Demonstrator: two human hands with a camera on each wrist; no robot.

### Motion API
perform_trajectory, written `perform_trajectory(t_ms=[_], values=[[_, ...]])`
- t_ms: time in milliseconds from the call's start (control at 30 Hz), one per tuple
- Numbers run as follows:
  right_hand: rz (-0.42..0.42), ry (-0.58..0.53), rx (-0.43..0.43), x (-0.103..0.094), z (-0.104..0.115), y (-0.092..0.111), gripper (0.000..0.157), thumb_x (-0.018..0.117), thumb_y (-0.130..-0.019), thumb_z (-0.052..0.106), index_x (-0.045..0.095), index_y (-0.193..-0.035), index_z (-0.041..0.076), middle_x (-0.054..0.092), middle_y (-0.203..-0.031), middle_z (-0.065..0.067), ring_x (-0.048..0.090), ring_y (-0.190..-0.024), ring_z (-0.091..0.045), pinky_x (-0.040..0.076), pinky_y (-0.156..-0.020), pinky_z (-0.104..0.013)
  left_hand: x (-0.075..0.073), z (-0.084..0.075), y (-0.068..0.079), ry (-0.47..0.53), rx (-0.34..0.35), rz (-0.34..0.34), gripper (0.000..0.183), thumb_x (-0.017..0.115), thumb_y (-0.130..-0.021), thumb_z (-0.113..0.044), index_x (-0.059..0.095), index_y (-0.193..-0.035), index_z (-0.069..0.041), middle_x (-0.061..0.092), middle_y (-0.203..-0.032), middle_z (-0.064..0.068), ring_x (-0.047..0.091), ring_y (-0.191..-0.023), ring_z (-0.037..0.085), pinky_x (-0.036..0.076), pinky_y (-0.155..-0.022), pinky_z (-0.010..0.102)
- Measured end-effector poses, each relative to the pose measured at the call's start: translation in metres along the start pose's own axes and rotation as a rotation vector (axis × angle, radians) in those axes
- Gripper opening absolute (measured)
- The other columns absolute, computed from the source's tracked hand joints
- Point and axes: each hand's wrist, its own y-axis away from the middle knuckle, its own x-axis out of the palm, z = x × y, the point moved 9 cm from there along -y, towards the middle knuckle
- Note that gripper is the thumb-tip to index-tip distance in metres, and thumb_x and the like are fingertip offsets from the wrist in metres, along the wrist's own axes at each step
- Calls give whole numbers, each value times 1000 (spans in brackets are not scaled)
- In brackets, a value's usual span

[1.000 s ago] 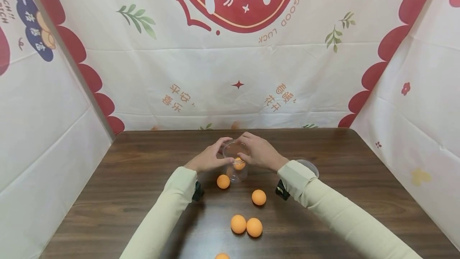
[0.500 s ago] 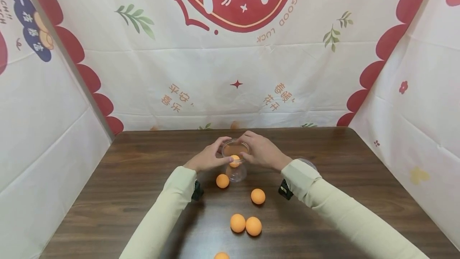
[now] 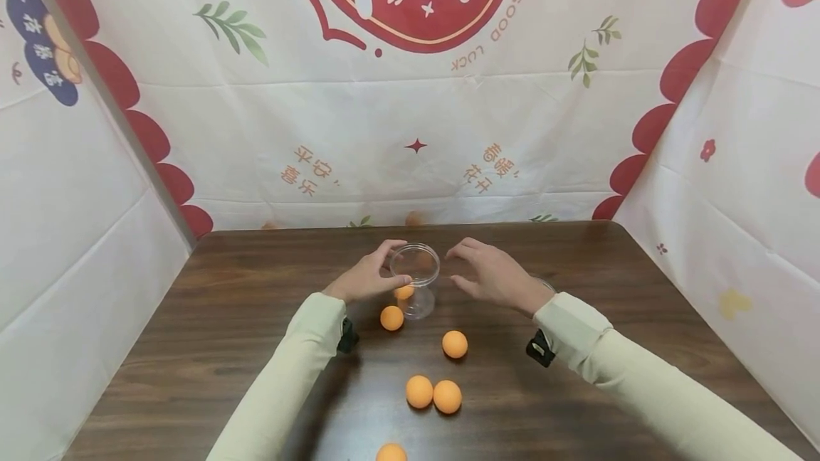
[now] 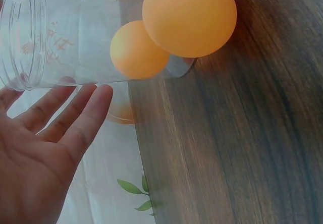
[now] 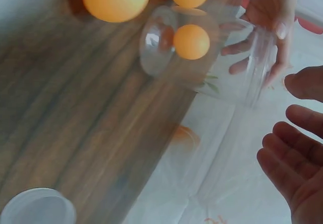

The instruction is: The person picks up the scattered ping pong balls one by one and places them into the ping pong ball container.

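A clear plastic jar [image 3: 419, 299] stands uncapped on the table, its mouth upward. Inside it is one orange ball [image 5: 192, 41], low in the jar. My left hand [image 3: 366, 277] holds the jar near its rim, thumb at the front and fingers along the far side. To the right, my right hand [image 3: 496, 277] is apart from the jar, fingers loosely bent with nothing between them. Another orange ball [image 3: 392, 319] lies beside the jar's base. Mostly hidden behind the right wrist in the head view is a clear round lid [image 5: 38, 209].
Several loose orange balls lie nearer the front: one ball [image 3: 455, 344] alone, a touching pair [image 3: 419, 391], and one ball [image 3: 391, 452] cut off by the frame's lower edge. The dark wooden table [image 3: 256, 319] is enclosed by printed white cloth [image 3: 359, 112].
My right hand has let go of the jar's rim and moved right. The ball inside has shifted toward the jar's left side. The left hand stays at the jar.
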Motion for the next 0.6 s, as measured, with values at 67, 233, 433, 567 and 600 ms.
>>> perform_trajectory(t_ms=[67,233,433,567,600], values=[[6,-4,1,1,0,6,29,71,-85,17,63,-111,7,62,-109,-7,63,-92,-19,53,-78,-37,0,0,0,1,4,1,70,64,-91,-33,26,-147,-18,50,-135,12,56,-115,25,46,-98,41],[36,-28,0,11,0,18,29,71,-85,18,63,-111,9,62,-109,-5,63,-93,-17,54,-78,-35,-1,2,0,4,6,-1,70,65,-91,-32,26,-147,-18,50,-134,12,55,-117,26,46,-99,41],[92,-72,-9,24,4,25,29,70,-86,17,62,-113,8,61,-112,-6,63,-94,-18,54,-78,-35,-2,1,1,3,6,0,70,65,-90,-32,26,-147,-19,49,-134,12,54,-117,26,46,-99,42],[101,-80,-21,30,8,29,29,71,-85,18,62,-112,9,62,-111,-5,63,-92,-15,54,-77,-34,-1,0,0,8,7,9,70,64,-91,-32,25,-147,-20,48,-136,17,55,-116,30,45,-99,43],[105,-81,-24,31,9,30,29,71,-85,18,62,-112,9,61,-111,-4,63,-92,-15,54,-77,-33,-1,0,0,11,7,11,70,64,-91,-33,25,-147,-20,48,-136,18,55,-117,32,45,-99,44]])
